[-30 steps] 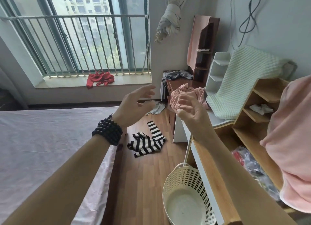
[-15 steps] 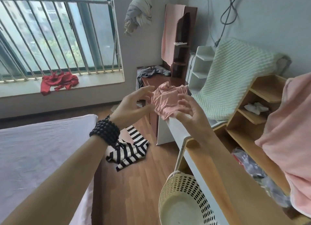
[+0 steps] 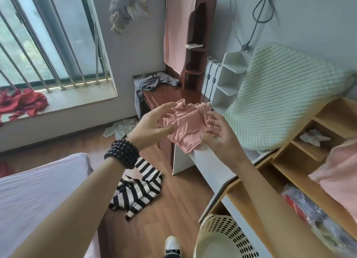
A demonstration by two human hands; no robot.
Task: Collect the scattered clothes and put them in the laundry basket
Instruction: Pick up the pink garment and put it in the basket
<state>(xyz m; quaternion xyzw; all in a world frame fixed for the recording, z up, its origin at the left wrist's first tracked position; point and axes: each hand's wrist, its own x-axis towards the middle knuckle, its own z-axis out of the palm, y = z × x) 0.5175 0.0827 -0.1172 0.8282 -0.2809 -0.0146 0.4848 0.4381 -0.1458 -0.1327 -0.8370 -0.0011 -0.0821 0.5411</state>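
Head view, the only one we have. Both our arms reach forward toward a pink garment (image 3: 186, 126) bunched on the near end of the white worktop (image 3: 210, 161), part of it hanging over the edge. Our left hand (image 3: 152, 126) is just left of the cloth, fingers spread and straight, grip apart, holding nothing; fingertips look at or just short of the fabric, we cannot tell contact. Our right hand (image 3: 220, 140) sits at the garment's right edge, fingers loosely spread, grip apart as well; whether it touches the cloth is unclear. A black bead bracelet (image 3: 122, 153) wraps our left wrist.

The laundry basket (image 3: 218, 238), cream with perforated walls, stands on the wood floor (image 3: 173, 205) at bottom centre, against the worktop side and below our right forearm. Its inside is mostly out of frame.

Other clothes: a black-and-white striped garment (image 3: 137, 190) on the floor between bed (image 3: 38, 192) and worktop; a red garment (image 3: 23, 103) on the window sill (image 3: 81, 101); a grey garment (image 3: 150, 84) draped over the far corner of the dark-red cabinet (image 3: 173, 99); a pale cloth (image 3: 119, 127) on the floor below the sill. A light green knit blanket (image 3: 280, 103) lies over the white shelf unit to the right.
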